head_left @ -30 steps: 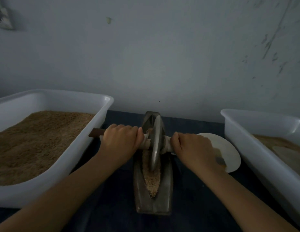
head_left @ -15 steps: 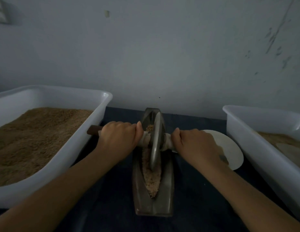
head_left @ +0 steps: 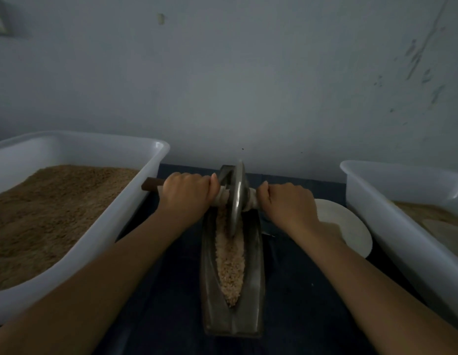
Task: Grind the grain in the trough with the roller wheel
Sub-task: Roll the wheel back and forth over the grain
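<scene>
A narrow dark metal trough (head_left: 253, 290) lies lengthwise on the dark table in front of me, with pale crushed grain (head_left: 230, 262) along its groove. The metal roller wheel (head_left: 236, 198) stands upright in the groove at the trough's far end. A wooden axle handle (head_left: 152, 187) runs through the wheel's hub. My left hand (head_left: 187, 198) grips the handle left of the wheel. My right hand (head_left: 289, 206) grips it right of the wheel, hiding that end.
A large white tub (head_left: 135, 201) of brown grain stands at the left. Another white tub (head_left: 371, 201) stands at the right. A white round plate (head_left: 348, 231) lies between the trough and the right tub. A grey wall rises just behind the table.
Both hands have pushed the wheel away from me toward the trough's far end. More grain is uncovered in the near part of the groove.
</scene>
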The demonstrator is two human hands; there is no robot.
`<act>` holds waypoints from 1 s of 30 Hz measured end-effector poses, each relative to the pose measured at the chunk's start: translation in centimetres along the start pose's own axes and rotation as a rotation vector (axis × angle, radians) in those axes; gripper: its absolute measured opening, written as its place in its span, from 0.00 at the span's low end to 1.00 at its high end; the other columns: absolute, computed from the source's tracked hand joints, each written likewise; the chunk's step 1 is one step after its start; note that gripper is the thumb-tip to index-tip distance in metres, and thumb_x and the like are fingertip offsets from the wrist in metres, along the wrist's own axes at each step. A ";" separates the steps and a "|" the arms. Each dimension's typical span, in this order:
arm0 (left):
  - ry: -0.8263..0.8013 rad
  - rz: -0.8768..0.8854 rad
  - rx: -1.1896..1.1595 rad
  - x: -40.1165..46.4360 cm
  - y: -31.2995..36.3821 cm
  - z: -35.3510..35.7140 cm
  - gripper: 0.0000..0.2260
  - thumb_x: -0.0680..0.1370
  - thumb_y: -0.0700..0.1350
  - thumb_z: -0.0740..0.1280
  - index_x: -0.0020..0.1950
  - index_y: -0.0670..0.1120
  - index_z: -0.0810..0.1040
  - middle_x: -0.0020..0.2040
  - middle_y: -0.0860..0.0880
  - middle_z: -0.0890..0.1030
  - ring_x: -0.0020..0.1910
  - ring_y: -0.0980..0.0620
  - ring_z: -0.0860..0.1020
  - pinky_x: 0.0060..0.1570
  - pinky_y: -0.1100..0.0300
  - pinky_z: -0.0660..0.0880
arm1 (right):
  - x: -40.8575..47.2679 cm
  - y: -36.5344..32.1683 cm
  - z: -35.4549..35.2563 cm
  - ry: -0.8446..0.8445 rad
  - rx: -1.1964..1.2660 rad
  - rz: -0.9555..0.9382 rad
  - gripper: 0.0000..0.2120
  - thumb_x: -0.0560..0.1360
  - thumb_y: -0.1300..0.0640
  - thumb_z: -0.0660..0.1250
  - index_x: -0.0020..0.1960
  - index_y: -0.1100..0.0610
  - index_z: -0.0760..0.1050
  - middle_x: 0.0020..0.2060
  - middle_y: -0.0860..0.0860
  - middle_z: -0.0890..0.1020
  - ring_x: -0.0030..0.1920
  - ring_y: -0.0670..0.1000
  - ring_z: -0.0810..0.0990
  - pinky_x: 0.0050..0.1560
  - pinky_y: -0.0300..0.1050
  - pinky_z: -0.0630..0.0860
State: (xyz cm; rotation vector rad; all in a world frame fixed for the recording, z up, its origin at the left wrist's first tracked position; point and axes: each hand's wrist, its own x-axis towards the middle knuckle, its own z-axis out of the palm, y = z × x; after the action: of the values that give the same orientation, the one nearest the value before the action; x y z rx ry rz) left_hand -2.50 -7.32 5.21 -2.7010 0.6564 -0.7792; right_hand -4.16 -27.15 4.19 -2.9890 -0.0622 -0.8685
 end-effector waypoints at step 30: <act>-0.008 0.040 0.133 -0.1 -0.1 0.3 0.24 0.79 0.45 0.60 0.71 0.42 0.54 0.49 0.47 0.76 0.42 0.49 0.77 0.39 0.57 0.70 | 0.0 0.2 -0.2 0.009 -0.002 0.021 0.25 0.79 0.50 0.49 0.26 0.56 0.68 0.21 0.49 0.62 0.23 0.48 0.56 0.27 0.44 0.49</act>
State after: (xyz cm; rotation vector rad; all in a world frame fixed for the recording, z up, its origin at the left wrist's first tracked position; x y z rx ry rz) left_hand -2.36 -7.13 4.95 -2.5622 0.6309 -0.7740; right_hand -4.24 -27.37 4.35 -2.9812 -0.0294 -0.8805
